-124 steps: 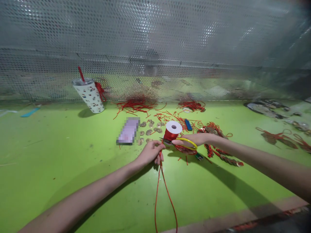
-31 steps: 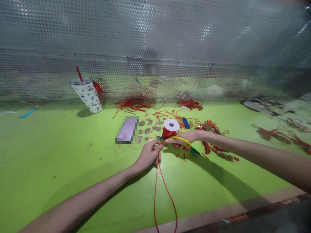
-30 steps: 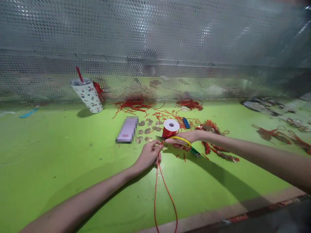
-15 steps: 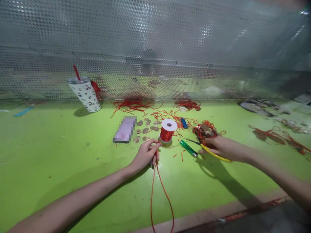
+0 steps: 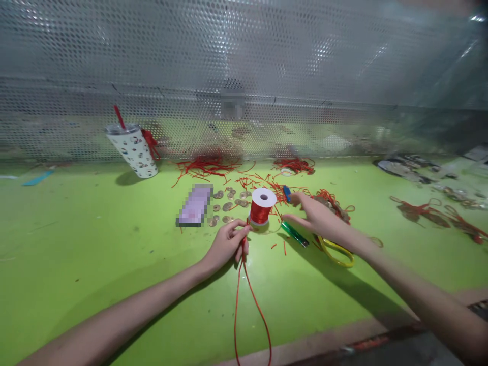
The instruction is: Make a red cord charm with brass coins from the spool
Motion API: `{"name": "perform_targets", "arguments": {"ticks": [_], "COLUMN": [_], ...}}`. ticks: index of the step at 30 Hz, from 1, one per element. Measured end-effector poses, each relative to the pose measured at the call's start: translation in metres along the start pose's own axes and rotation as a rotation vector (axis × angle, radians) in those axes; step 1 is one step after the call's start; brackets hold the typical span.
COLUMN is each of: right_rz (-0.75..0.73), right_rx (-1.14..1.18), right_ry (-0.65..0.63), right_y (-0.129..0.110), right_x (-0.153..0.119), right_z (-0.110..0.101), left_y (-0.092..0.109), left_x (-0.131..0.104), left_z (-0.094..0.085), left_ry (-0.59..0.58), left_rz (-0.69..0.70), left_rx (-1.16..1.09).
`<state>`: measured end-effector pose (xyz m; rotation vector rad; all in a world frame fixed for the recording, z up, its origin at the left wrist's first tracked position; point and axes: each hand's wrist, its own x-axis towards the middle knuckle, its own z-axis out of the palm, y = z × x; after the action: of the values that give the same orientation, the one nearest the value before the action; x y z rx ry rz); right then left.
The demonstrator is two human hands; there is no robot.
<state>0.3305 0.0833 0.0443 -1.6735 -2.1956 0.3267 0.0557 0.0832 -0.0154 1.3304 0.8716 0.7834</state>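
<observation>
My left hand (image 5: 232,240) is closed in a pinch on a red cord (image 5: 235,310), which hangs in a long loop toward the front edge. Just beyond it stands a white spool (image 5: 261,213) wound with red cord. My right hand (image 5: 310,216) holds nothing; its thumb and fingers are apart, with the fingertips close by a blue lighter (image 5: 286,193). Near its thumb lies a green lighter (image 5: 295,234). Under the right wrist, yellow-handled scissors (image 5: 345,260) rest on the table, their blades hidden. Behind that hand is a partly covered pile of coins with red cord (image 5: 331,203).
Several loose coins (image 5: 227,206) lie between the spool and a pixelated flat pinkish thing (image 5: 195,203). Red cord offcuts (image 5: 208,165) are heaped at the back. A tumbler with a straw (image 5: 135,152) stands back left, before a perforated screen (image 5: 171,66). Corded bundles (image 5: 423,211) lie right.
My right hand has let go of the scissors, leaving them on the table, and has moved left and away from me toward the blue lighter. The left hand keeps its pinch.
</observation>
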Motion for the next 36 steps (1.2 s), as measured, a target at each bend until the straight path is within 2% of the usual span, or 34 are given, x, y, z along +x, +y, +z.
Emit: {"name": "perform_targets", "arguments": {"ticks": [4, 7, 10, 13, 16, 19, 22, 26, 31, 33, 36], "right_rz": [-0.100, -0.121, -0.102, 0.002, 0.124, 0.105, 0.144, 0.142, 0.026, 0.023, -0.009], "right_rx": [0.367, 0.460, 0.540, 0.616, 0.684, 0.633, 0.481, 0.376, 0.351, 0.358, 0.326], "right_ry": [0.047, 0.109, 0.160, 0.214, 0.291, 0.393, 0.569, 0.575, 0.437, 0.392, 0.339], "right_y": [-0.013, -0.021, -0.026, -0.025, -0.017, 0.000, 0.021, 0.042, 0.051, 0.053, 0.049], "right_x": [0.031, 0.041, 0.040, 0.037, 0.044, 0.067, 0.095, 0.121, 0.127, 0.127, 0.122], "right_z": [0.040, 0.067, 0.085, 0.083, 0.060, 0.034, 0.023, 0.040, 0.074, 0.078, 0.069], "left_y": [-0.002, -0.004, -0.004, -0.001, 0.002, 0.004, 0.003, -0.001, -0.002, -0.002, -0.002], "left_x": [-0.001, -0.001, -0.001, -0.002, -0.004, -0.005, -0.004, -0.003, -0.002, -0.002, -0.002], "left_z": [-0.001, -0.001, -0.001, 0.000, 0.001, 0.001, 0.001, 0.000, 0.000, 0.000, 0.001], "left_ry": [-0.013, -0.015, -0.015, -0.012, -0.004, -0.008, -0.011, -0.018, -0.007, -0.003, 0.004], "left_rz": [0.005, 0.005, 0.003, 0.003, 0.005, -0.003, -0.007, -0.006, -0.017, -0.016, -0.010], "left_rx": [0.018, 0.035, 0.043, 0.041, 0.042, 0.042, 0.044, 0.041, 0.020, 0.014, 0.006]}}
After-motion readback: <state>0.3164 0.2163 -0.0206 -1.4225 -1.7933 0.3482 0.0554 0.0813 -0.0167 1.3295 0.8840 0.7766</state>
